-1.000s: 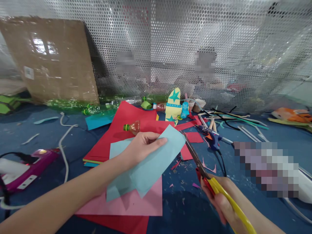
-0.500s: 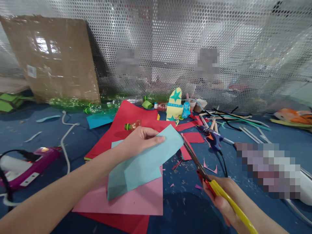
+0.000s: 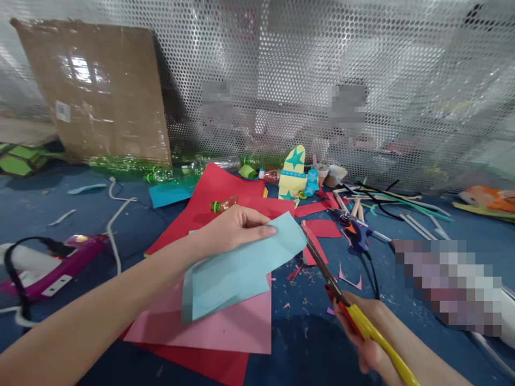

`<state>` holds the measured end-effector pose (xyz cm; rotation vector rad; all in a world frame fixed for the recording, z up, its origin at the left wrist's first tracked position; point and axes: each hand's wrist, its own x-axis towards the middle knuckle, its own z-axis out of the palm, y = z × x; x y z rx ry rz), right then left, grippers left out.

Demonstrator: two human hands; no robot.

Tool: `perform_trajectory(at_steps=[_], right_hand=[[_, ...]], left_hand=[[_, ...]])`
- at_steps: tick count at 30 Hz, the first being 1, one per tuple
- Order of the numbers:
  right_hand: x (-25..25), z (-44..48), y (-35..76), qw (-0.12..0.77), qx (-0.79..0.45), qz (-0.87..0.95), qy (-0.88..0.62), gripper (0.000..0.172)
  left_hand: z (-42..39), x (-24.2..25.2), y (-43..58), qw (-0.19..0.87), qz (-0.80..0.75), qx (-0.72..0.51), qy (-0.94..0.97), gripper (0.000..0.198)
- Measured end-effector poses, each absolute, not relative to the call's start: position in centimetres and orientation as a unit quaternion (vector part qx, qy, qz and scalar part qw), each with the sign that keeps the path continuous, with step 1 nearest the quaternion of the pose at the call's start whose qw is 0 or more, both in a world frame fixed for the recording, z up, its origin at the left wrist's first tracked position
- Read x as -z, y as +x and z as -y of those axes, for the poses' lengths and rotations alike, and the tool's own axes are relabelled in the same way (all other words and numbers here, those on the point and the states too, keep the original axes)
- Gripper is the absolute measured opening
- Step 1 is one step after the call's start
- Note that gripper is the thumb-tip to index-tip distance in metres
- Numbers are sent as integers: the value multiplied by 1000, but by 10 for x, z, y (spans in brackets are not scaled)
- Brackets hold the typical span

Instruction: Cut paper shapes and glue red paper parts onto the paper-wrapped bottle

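My left hand (image 3: 231, 231) is closed on the upper edge of a folded light blue paper (image 3: 241, 268), holding it above a pink sheet (image 3: 237, 327) and red sheets (image 3: 217, 193). My right hand (image 3: 368, 335) grips scissors (image 3: 341, 292) with red and yellow handles. Their blades point up and to the left, and the tips meet the right edge of the blue paper.
A paper plane (image 3: 292, 174) with teal stars, small bottles (image 3: 223, 203), green plastic bottles (image 3: 129, 166) and a cardboard sheet (image 3: 96, 91) lie at the back. A blue glue gun (image 3: 356, 233) and sticks (image 3: 386, 201) are on the right, a pink glue gun (image 3: 60, 262) on the left.
The scissor blades have closed in on the right edge of the blue paper. My left hand tilted the paper slightly. The view shifted a little to the left.
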<state>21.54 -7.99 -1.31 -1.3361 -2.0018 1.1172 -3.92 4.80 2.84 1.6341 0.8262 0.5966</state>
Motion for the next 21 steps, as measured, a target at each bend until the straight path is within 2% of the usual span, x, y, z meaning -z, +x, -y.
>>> perform_trajectory(at_steps=[6, 21], right_hand=[[10, 82, 214, 239, -421, 728, -486, 64], [10, 81, 215, 259, -406, 729, -486, 63]], left_hand=[[-40, -30, -36, 581, -339, -218, 708, 20], [-37, -33, -36, 568, -326, -230, 719, 21]])
